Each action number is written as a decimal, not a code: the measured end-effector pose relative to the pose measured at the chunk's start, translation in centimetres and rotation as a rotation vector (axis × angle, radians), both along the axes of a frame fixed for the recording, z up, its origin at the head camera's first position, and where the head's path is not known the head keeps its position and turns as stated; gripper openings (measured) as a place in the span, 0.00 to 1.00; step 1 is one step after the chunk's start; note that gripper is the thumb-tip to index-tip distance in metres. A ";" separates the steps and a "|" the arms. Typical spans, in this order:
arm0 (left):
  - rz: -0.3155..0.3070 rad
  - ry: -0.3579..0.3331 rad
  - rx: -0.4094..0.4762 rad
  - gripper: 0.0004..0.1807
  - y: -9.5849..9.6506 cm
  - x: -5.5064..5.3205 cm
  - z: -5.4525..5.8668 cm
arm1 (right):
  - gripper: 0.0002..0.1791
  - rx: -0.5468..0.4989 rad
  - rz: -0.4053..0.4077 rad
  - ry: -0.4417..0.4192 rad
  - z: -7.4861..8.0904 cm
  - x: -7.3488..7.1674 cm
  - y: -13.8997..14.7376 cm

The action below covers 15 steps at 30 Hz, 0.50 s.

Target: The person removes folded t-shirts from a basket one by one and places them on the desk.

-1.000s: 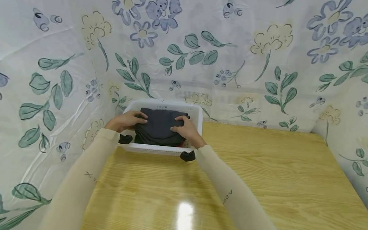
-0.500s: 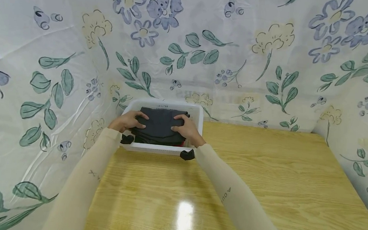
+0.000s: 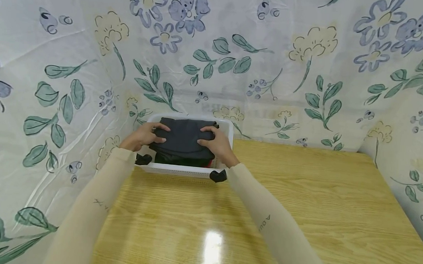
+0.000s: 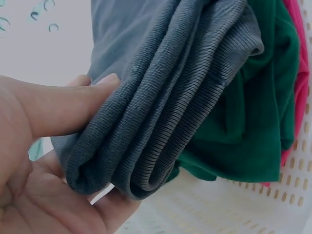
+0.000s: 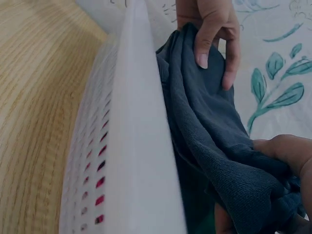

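Note:
A folded dark grey garment (image 3: 184, 137) is held by both hands over the white plastic basket (image 3: 181, 169). My left hand (image 3: 142, 136) grips its left end, thumb on top and fingers underneath, with several folded layers showing in the left wrist view. At the other end my right hand (image 3: 216, 143) grips it the same way, thumb on the near face. Below the grey bundle lies a folded green garment (image 4: 243, 146) in the basket. Beside the green one a strip of pink-red cloth (image 4: 298, 78) shows against the basket wall.
The basket stands on a wood-grain table (image 3: 301, 200), at its back left corner, close to the floral-patterned sheet (image 3: 214, 76) that hangs behind and on both sides. Black bands (image 3: 218, 176) are at both wrists. Bright glare lies on the table's front.
Both hands have raised the grey garment and shifted it slightly toward the back of the basket. More of the dark green cloth beneath now shows along the front.

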<state>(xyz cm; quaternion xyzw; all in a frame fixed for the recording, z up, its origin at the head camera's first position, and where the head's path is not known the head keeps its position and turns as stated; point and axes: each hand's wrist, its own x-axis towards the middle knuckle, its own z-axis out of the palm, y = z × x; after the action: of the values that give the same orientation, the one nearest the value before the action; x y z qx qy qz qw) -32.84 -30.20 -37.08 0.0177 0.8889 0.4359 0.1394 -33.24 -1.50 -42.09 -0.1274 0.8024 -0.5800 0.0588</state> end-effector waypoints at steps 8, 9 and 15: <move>-0.012 0.021 0.029 0.26 0.5 0.5 0.6 | 0.22 -0.028 0.019 0.007 0.8 0.2 1.3; -0.013 0.024 0.032 0.26 0.5 0.5 0.6 | 0.22 -0.029 0.025 0.009 0.9 0.2 1.5; -0.032 0.038 0.057 0.26 1.2 0.6 0.9 | 0.22 -0.057 0.036 0.017 1.3 0.3 2.8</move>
<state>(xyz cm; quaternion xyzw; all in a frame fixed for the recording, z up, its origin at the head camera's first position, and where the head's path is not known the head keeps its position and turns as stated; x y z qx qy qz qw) -32.20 -29.05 -36.22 0.0441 0.8783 0.4583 0.1288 -32.98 1.31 -40.82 -0.1485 0.7834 -0.6006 0.0591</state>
